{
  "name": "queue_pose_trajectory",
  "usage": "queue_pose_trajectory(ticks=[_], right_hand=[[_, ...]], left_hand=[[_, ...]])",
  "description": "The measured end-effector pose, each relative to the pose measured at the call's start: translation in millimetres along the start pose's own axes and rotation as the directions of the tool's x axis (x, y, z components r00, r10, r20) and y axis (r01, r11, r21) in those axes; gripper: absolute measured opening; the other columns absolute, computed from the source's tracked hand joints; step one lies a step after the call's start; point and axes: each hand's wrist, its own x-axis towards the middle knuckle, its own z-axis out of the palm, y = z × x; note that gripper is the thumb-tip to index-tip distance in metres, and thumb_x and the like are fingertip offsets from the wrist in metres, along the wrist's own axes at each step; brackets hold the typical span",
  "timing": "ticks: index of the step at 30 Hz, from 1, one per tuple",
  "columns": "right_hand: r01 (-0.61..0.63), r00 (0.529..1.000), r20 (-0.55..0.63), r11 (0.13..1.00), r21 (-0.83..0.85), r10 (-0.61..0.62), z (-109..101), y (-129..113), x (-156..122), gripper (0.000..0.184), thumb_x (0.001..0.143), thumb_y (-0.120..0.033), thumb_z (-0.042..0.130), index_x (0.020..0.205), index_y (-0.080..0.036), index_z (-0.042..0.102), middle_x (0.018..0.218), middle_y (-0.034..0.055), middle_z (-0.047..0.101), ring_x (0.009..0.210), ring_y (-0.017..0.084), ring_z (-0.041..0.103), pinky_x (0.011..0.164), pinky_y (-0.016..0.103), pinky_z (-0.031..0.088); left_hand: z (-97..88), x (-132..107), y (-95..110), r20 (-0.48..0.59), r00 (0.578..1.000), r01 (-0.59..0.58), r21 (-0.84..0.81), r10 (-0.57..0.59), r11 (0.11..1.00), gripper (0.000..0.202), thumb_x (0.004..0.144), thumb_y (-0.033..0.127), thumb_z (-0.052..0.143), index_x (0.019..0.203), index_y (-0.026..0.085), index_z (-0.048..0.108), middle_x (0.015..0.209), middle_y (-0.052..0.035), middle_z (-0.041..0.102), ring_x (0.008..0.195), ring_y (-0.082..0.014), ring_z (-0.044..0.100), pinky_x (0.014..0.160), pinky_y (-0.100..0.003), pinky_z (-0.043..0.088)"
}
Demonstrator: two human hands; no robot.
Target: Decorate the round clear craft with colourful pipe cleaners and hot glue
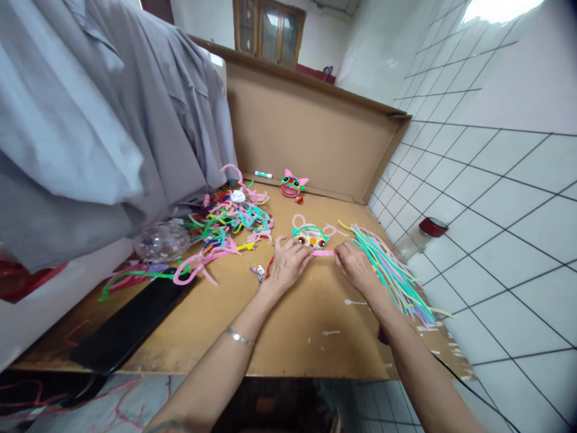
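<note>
A small animal-face craft point(311, 231) of pipe cleaners, with dark round eyes and an orange nose, lies on the table just beyond my hands. Two pink loops stick up from it like ears. Along its lower edge runs a pink pipe cleaner point(323, 253), stretched between both hands. My left hand point(289, 260) presses its left end with fingers close together. At the other end, my right hand point(354, 263) pinches it between thumb and fingers. Red-handled scissors point(260, 273) lie beside my left hand, partly hidden by it.
A tangle of pipe cleaner scraps point(229, 219) lies left, near a clear ball point(162, 242) and a black tray-like object point(130, 322). Straight pipe cleaners point(390, 270) lie right, by a red-lidded jar point(419, 234). A finished-looking face point(292, 185) and a glue stick point(263, 174) sit at the back.
</note>
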Motion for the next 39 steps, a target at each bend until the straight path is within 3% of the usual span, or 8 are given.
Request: queue_pose_trajectory(ticks=[7,12,21,31,39], right_hand=[[-0.008,0.998,-0.061,0.994,0.107,0.015,-6.7,3.6,-1.3,0.020,0.089,-0.015,0.043,0.079,-0.019,0.061,0.076,0.0086,0.062,0.071,0.020,0.056,0.066,0.030,0.041],[-0.024,0.992,-0.117,0.987,0.160,0.043,-20.9,10.3,-5.1,0.018,0.088,-0.015,0.044,0.080,-0.018,0.060,0.074,0.0065,0.061,0.066,0.018,0.054,0.064,0.028,0.040],[-0.019,0.991,-0.129,0.979,0.203,0.046,-30.7,13.8,-5.1,0.015,0.087,-0.017,0.047,0.077,-0.020,0.058,0.070,0.0039,0.060,0.065,0.017,0.056,0.065,0.029,0.042],[0.019,0.990,-0.143,0.984,0.175,0.007,-38.6,-0.9,3.5,0.016,0.088,-0.017,0.046,0.078,-0.019,0.059,0.071,0.0042,0.060,0.064,0.017,0.056,0.064,0.028,0.042],[0.040,0.988,-0.154,0.983,0.179,-0.012,-35.9,2.4,6.3,0.017,0.087,-0.016,0.046,0.078,-0.019,0.060,0.071,0.0045,0.061,0.065,0.017,0.056,0.065,0.028,0.042]], left_hand=[[-18.2,4.1,-5.4,-0.055,0.989,0.131,-0.055,-0.134,0.990,0.021,0.087,0.037,0.062,0.103,0.025,0.070,0.103,-0.0073,0.074,0.102,-0.0236,0.061,0.100,-0.048,0.032],[-35.9,2.8,-24.2,-0.235,0.920,0.309,-0.063,-0.315,0.949,0.021,0.092,0.034,0.053,0.090,0.023,0.071,0.092,-0.0052,0.073,0.092,-0.0205,0.061,0.086,-0.039,0.039],[-36.8,2.1,-22.8,-0.124,0.970,0.216,0.048,-0.209,0.975,0.023,0.091,0.038,0.056,0.102,0.026,0.073,0.091,-0.0067,0.070,0.091,-0.0225,0.055,0.082,-0.040,0.033],[-32.3,-1.0,-25.3,-0.114,0.977,0.193,0.119,-0.179,0.974,0.020,0.092,0.033,0.054,0.098,0.028,0.072,0.086,-0.0055,0.068,0.087,-0.0226,0.053,0.077,-0.039,0.031],[-29.3,-1.4,-30.1,-0.077,0.983,0.177,0.161,-0.166,0.971,0.016,0.091,0.032,0.057,0.094,0.025,0.072,0.088,-0.0059,0.068,0.089,-0.0236,0.053,0.075,-0.040,0.031]])
